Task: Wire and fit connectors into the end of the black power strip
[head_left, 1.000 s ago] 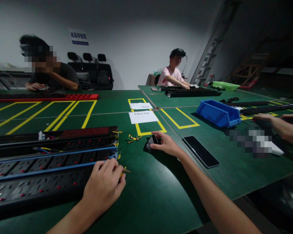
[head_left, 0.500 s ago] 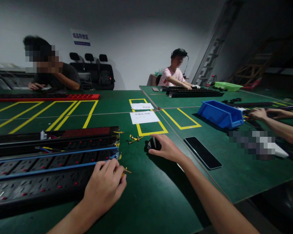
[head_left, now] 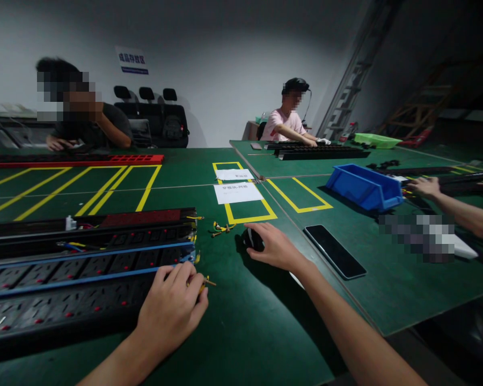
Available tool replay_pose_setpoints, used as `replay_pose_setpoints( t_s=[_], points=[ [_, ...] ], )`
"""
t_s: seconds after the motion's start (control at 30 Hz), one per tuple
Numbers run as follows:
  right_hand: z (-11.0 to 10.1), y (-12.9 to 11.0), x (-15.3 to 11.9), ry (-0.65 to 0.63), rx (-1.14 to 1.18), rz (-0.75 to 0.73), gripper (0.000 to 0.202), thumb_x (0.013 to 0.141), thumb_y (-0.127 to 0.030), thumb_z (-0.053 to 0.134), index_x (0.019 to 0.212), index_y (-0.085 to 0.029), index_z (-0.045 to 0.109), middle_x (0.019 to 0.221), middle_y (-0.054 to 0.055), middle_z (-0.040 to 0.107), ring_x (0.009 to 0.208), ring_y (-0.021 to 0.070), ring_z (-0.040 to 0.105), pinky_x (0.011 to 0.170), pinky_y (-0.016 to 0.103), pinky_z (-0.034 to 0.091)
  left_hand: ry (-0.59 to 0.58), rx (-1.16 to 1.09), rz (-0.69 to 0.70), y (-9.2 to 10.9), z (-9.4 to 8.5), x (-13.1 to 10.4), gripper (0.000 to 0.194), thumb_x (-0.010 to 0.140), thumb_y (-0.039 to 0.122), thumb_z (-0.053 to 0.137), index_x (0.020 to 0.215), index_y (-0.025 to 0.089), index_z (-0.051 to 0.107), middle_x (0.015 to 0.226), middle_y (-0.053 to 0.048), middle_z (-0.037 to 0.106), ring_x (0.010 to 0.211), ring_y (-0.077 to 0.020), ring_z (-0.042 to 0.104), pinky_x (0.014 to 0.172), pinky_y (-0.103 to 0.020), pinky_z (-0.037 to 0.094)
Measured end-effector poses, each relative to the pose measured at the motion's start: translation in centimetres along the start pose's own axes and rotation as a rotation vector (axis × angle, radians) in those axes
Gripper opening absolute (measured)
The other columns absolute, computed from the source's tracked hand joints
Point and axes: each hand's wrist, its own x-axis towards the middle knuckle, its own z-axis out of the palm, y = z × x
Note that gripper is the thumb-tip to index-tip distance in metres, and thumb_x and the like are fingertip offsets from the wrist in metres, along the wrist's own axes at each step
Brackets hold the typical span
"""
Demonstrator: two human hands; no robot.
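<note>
My left hand is closed over the right end of the nearest black power strip. Yellow wire ends with a brass-coloured tip poke out by its fingers. Over the table's middle, the thumb and fingers of my right hand are closed around a small glossy black piece, whose exact kind I cannot make out. A blue-edged power strip lies just beyond the nearest one. Behind these are other long black strips. A small bunch of yellow-green wires lies left of my right hand.
A phone lies right of my right hand, and a blue bin stands farther off. Paper labels rest on the green table. At the right edge is another person's hand. Two people sit across the table.
The black piece has turned a little in my right hand, which has shifted slightly. My left hand keeps its place on the power strip. At the right, one of the other person's hands has left view.
</note>
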Motion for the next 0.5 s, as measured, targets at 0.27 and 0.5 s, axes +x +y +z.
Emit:
replay_pose_setpoints(
  t_s=[0.27, 0.5],
  points=[
    [0.31, 0.42, 0.06, 0.009, 0.005, 0.01, 0.06, 0.08, -0.032, 0.068, 0.139, -0.025, 0.056, 0.119, 0.013, 0.069, 0.106, 0.0327, 0.065, 0.091, 0.045, 0.051, -0.003, -0.007, -0.009, -0.01, 0.08, -0.02, 0.016, 0.091, 0.022, 0.052, 0.082, 0.02, 0.065, 0.084, -0.005, 0.06, 0.081, -0.0237, 0.055, 0.077, -0.04, 0.035],
    [0.57, 1.0, 0.0, 0.01, 0.107, 0.029, 0.061, 0.079, -0.029, 0.066, 0.138, -0.021, 0.056, 0.118, 0.013, 0.069, 0.107, 0.0314, 0.065, 0.09, 0.043, 0.052, -0.007, -0.007, -0.008, -0.03, 0.11, -0.11, 0.017, 0.091, 0.022, 0.051, 0.082, 0.02, 0.065, 0.084, -0.005, 0.06, 0.082, -0.0238, 0.055, 0.078, -0.04, 0.035]
  ],
)
